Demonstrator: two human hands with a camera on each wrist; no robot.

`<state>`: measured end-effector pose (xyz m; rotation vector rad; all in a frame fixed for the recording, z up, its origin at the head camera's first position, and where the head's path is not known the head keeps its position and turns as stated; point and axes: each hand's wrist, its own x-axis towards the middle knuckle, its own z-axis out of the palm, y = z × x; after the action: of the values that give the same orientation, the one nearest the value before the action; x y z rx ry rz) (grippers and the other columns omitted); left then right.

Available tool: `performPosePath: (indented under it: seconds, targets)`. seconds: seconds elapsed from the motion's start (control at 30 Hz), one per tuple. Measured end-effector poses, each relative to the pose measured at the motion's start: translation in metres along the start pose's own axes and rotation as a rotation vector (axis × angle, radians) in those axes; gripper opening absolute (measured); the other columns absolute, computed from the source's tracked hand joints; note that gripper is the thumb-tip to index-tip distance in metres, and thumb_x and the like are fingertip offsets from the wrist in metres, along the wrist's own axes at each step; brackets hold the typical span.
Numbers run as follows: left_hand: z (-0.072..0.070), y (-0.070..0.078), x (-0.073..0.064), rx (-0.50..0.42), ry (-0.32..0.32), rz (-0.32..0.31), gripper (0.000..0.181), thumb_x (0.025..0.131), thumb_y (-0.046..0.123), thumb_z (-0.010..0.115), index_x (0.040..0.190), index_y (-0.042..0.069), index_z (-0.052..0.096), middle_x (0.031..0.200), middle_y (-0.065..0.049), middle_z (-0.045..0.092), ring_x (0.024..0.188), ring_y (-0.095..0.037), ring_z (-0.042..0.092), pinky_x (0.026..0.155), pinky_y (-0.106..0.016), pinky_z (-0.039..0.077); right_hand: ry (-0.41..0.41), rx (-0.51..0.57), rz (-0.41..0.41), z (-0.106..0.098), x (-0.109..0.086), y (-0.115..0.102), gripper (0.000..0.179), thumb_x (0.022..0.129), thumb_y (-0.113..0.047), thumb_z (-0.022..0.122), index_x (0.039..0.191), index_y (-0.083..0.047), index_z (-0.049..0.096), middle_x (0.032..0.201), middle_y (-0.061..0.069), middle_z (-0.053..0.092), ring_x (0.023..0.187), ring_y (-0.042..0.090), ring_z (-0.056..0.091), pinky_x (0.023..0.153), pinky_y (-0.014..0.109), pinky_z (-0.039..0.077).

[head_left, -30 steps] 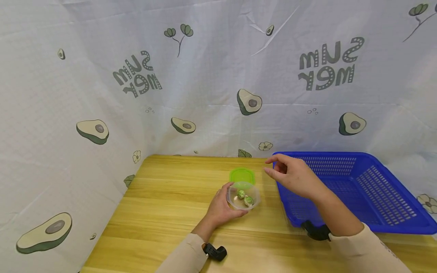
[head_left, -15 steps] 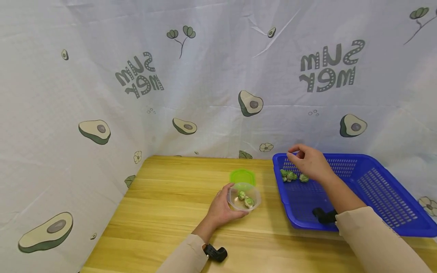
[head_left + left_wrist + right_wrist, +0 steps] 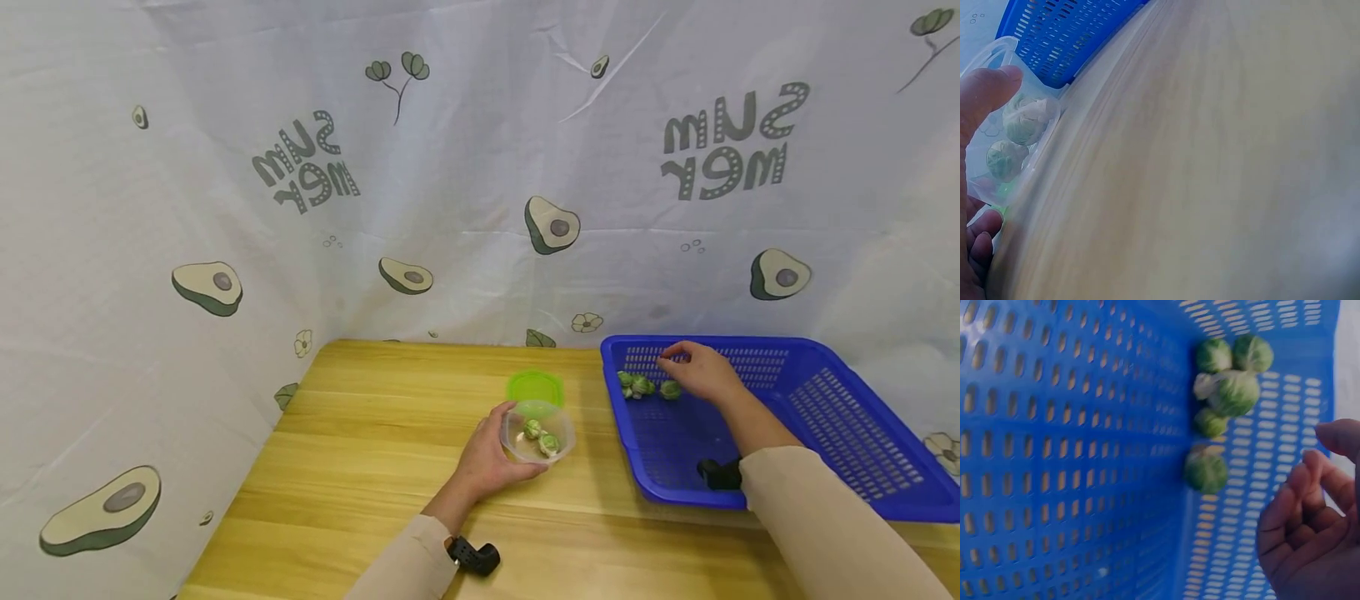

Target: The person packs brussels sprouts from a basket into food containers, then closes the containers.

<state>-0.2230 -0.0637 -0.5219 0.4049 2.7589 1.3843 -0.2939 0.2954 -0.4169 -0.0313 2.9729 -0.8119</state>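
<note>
My left hand (image 3: 489,457) grips a clear plastic container (image 3: 567,435) from its left side, thumb in front and fingers behind. Two Brussels sprouts (image 3: 549,443) lie inside it; the left wrist view shows the same container (image 3: 1038,81) with my thumb across its wall. My right hand (image 3: 703,372) hovers over the left part of a blue perforated basket (image 3: 855,421). In the right wrist view the fingers of my right hand (image 3: 1310,525) are loosely curled, thumb apart, with nothing between them. Beside it, several Brussels sprouts (image 3: 1235,392) cluster against the basket's wall.
A bright green lid (image 3: 535,385) lies on the wooden table (image 3: 390,417) just behind the container. The basket occupies the table's right side. A white curtain (image 3: 450,167) printed with avocados hangs behind and to the left.
My right hand has moved right, from the basket's left edge to over its inside, then slightly lower. Sprouts in the basket have come into view. The left hand keeps holding the container in place.
</note>
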Motion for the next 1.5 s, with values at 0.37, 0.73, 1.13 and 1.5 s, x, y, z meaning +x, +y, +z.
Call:
performPosePath:
  seconds: [0.37,0.73,1.13,1.5]
  targets:
    - [-0.001,-0.001,-0.001,-0.008,-0.001,0.009,0.105,0.07,0.048,0.091,0.155,0.024,0.036,0.144,-0.007,0.056,0.13,-0.028,0.056,0.106,-0.05,0.048,-0.121,0.07,0.079,0.009,0.003,0.028,0.046,0.098,-0.024,0.061,0.12,0.016,0.055,0.106,0.033,0.064,0.08,0.03,0.067,0.067,0.036,0.054]
    - [0.0,-0.002,0.001,-0.022,0.0,0.011,0.105,0.07,0.048,0.091,0.155,0.025,0.036,0.145,-0.007,0.055,0.131,-0.028,0.055,0.107,-0.05,0.047,-0.09,0.019,0.149,0.009,0.005,0.032,0.047,0.094,-0.024,0.067,0.119,0.014,0.055,0.109,0.034,0.062,0.086,0.038,0.062,0.07,0.043,0.051]
    - [0.0,-0.003,0.001,-0.014,0.006,0.008,0.106,0.068,0.048,0.091,0.155,0.025,0.036,0.144,-0.008,0.056,0.13,-0.028,0.055,0.106,-0.05,0.048,-0.081,-0.049,0.195,0.009,0.004,0.031,0.056,0.093,-0.032,0.068,0.119,0.017,0.058,0.117,0.038,0.061,0.102,0.051,0.061,0.083,0.056,0.053]
    - [-0.001,-0.003,-0.001,-0.015,-0.001,0.019,0.106,0.069,0.049,0.091,0.156,0.024,0.035,0.144,-0.007,0.056,0.13,-0.027,0.055,0.107,-0.05,0.047,-0.148,-0.06,0.126,0.009,0.003,0.031,0.061,0.095,-0.032,0.067,0.124,0.02,0.055,0.122,0.041,0.058,0.105,0.053,0.061,0.084,0.056,0.054]
